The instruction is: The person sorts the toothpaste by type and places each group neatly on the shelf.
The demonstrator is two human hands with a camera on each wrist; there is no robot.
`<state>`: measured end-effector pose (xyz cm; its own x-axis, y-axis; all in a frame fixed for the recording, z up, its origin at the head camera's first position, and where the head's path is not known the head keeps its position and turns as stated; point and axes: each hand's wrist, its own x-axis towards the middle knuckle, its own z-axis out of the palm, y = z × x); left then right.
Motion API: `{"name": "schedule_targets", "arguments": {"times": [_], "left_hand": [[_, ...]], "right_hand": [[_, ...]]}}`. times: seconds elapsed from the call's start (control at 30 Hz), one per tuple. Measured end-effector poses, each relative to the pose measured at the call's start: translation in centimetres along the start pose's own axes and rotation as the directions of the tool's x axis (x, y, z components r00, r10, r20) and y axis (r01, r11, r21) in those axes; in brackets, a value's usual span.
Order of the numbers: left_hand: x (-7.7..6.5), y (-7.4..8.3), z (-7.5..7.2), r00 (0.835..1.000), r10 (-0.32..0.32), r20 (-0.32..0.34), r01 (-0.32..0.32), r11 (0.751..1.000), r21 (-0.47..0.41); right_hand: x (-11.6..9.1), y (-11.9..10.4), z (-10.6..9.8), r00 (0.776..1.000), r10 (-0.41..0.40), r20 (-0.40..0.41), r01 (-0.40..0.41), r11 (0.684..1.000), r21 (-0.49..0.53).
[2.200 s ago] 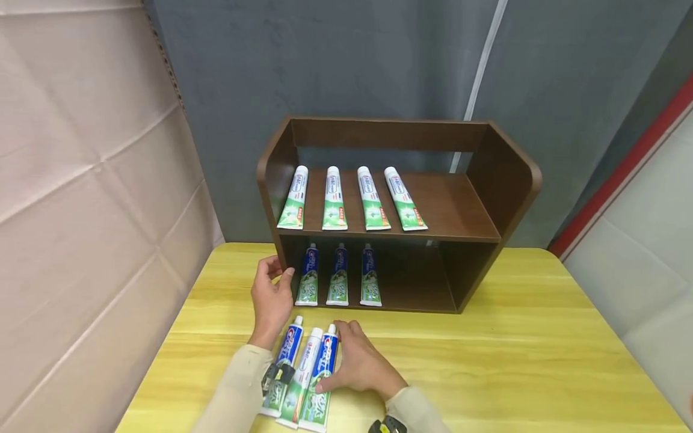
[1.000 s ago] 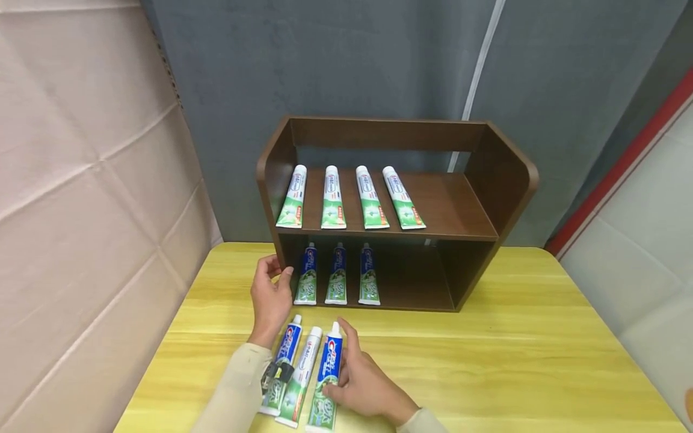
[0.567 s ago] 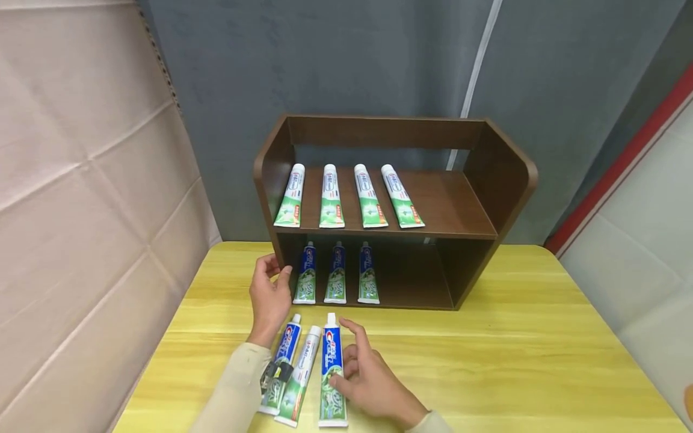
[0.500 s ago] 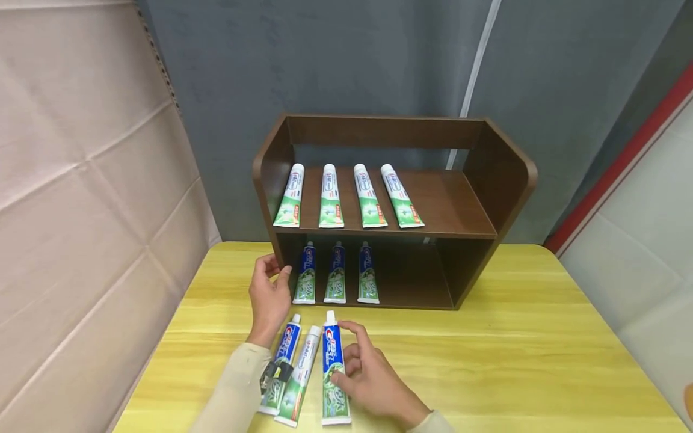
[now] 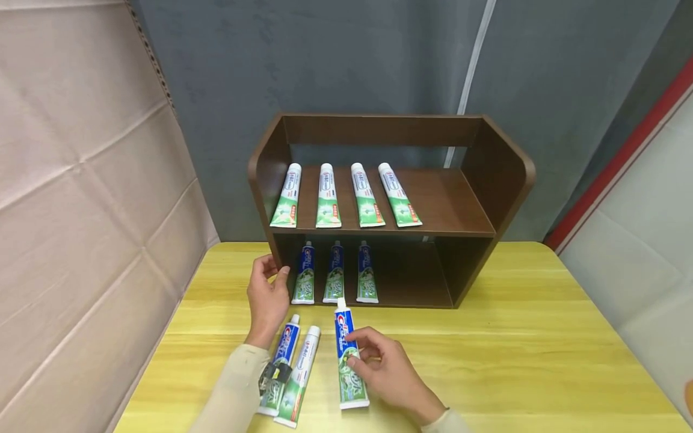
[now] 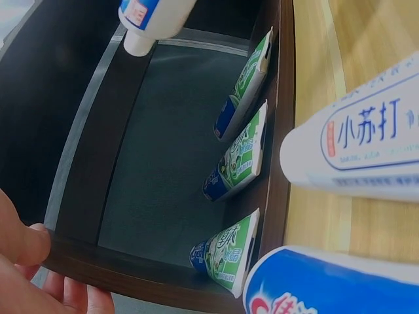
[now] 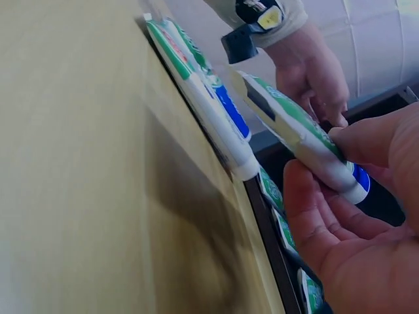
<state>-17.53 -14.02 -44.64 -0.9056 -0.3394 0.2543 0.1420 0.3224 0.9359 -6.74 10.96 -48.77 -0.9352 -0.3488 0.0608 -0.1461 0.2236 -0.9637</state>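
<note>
My right hand (image 5: 392,370) pinches a blue and green toothpaste tube (image 5: 346,355) between thumb and fingers, its white cap toward the shelf. In the right wrist view this tube (image 7: 294,131) hangs above the table, with a shadow below. My left hand (image 5: 269,297) grips the left side panel of the dark brown two-tier shelf (image 5: 444,207); in the left wrist view its thumb and fingers (image 6: 39,242) lie either side of the panel edge. Under my left forearm lie another blue and green tube (image 5: 287,343) and a white and green tube (image 5: 304,367), side by side.
Several white and green tubes (image 5: 327,195) lie spaced out on the upper tier. Three blue and green tubes (image 5: 334,273) lie on the lower tier, toward its left. The shelf stands at the back of the wooden table (image 5: 514,361), before a grey curtain (image 5: 346,54).
The right hand has taken the blue and green tube from beside the other two, lifted it and carried it right and toward the shelf. The left hand stays on the panel.
</note>
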Motion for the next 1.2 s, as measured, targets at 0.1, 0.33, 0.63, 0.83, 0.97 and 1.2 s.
{"name": "schedule_targets", "arguments": {"times": [0.1, 0.33, 0.63, 0.83, 0.97, 1.2], "left_hand": [[0.0, 0.1, 0.0, 1.0, -0.004, 0.003, 0.004, 1.0, -0.003], [-0.1, 0.2, 0.0, 1.0, -0.004, 0.009, 0.004, 1.0, -0.007], [0.0, 0.1, -0.1, 1.0, -0.007, 0.016, 0.007, 1.0, -0.001], [-0.1, 0.1, -0.2, 0.999, -0.03, 0.019, 0.03, 1.0, 0.003], [0.0, 0.1, -0.2, 0.999, -0.036, 0.013, 0.036, 0.999, 0.001], [0.0, 0.0, -0.2, 0.999, -0.034, 0.006, 0.034, 0.999, 0.0]], "right_hand": [[0.1, -0.1, -0.6, 0.999, 0.008, -0.038, -0.008, 1.0, -0.009], [0.5, -0.6, -2.2, 0.995, -0.005, -0.102, 0.006, 1.0, 0.01], [1.1, -0.6, -3.8, 0.987, 0.034, -0.158, -0.03, 0.999, 0.028], [2.1, -0.2, -5.2, 0.971, 0.059, -0.233, -0.057, 0.998, 0.018], [2.9, 0.2, -6.2, 0.966, 0.045, -0.255, -0.049, 0.999, -0.008], [4.4, 1.3, -7.8, 0.957, 0.006, -0.291, -0.011, 1.0, -0.017]]}}
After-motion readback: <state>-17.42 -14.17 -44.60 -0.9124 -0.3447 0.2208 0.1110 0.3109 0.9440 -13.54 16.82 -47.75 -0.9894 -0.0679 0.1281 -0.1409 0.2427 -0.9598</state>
